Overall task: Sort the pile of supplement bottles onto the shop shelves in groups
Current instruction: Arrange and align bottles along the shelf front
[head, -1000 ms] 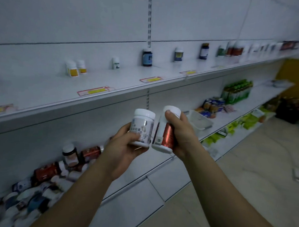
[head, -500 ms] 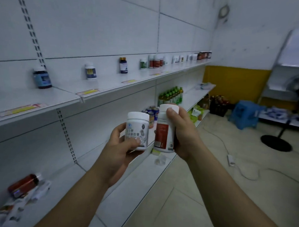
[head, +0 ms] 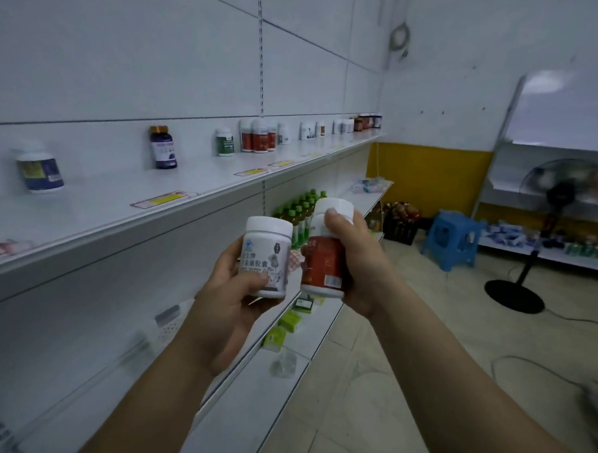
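Two bottles are in hand, side by side and just apart, held in front of the shelving. The left hand (head: 232,302) is clamped around a white-labelled supplement bottle (head: 266,257), thumb across the lower label, fingers behind. The right hand (head: 357,263) is clamped on a red-labelled supplement bottle (head: 324,258), with a fingertip (head: 333,216) pressing on its white cap.

The relation that matters is where the matching group stands. On the upper shelf (head: 126,215), a cluster of red-labelled bottles (head: 258,135) sits near the back wall, up and to the left of both hands and further along toward the shelf's far end. The red-labelled bottle looks like a match for that cluster — a judgement from colour only, since the print there is too small to read. The right hand would have to cross over the left to get there, though it holds the likely match.

Both held bottles have their long axes near vertical, caps up; the red one tilts slightly, its cap leaning right and away. Labels face the camera. The shelved bottles stand upright too, so placing calls for little turning — mainly a reach forward and up, base first, onto the shelf beside the cluster.
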Demonstrator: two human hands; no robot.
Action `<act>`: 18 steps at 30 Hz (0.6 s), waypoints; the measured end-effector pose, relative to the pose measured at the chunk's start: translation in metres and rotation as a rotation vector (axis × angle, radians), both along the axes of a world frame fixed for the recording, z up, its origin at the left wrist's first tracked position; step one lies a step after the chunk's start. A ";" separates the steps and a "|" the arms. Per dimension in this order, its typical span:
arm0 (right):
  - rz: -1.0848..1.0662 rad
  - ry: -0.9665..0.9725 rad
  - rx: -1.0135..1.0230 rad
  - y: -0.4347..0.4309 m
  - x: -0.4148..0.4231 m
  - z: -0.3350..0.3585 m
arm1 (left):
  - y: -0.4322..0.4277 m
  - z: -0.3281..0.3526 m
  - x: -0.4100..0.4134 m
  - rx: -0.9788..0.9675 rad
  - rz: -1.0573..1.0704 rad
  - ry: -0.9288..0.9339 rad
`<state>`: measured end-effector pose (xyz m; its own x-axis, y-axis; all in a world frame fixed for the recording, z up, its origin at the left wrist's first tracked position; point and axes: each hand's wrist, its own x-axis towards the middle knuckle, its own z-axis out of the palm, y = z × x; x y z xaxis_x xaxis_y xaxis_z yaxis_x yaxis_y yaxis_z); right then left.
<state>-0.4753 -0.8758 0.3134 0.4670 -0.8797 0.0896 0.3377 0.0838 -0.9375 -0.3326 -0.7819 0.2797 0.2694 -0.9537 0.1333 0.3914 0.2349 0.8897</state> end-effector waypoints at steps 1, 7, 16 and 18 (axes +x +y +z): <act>-0.020 0.011 -0.044 -0.019 0.003 0.004 | -0.022 0.003 0.004 -0.003 -0.006 -0.004; -0.114 -0.029 -0.037 -0.142 0.012 0.027 | -0.146 0.023 0.015 -0.024 -0.097 0.020; -0.080 -0.039 -0.008 -0.292 -0.004 0.040 | -0.296 0.032 -0.008 -0.027 -0.043 -0.004; -0.058 0.008 -0.119 -0.330 -0.010 0.039 | -0.334 0.033 -0.019 -0.043 -0.005 0.013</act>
<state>-0.4856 -1.2060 0.3527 0.4168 -0.8887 0.1913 0.3312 -0.0475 -0.9424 -0.3515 -1.1161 0.3129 0.2671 -0.9485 0.1705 0.4044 0.2709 0.8735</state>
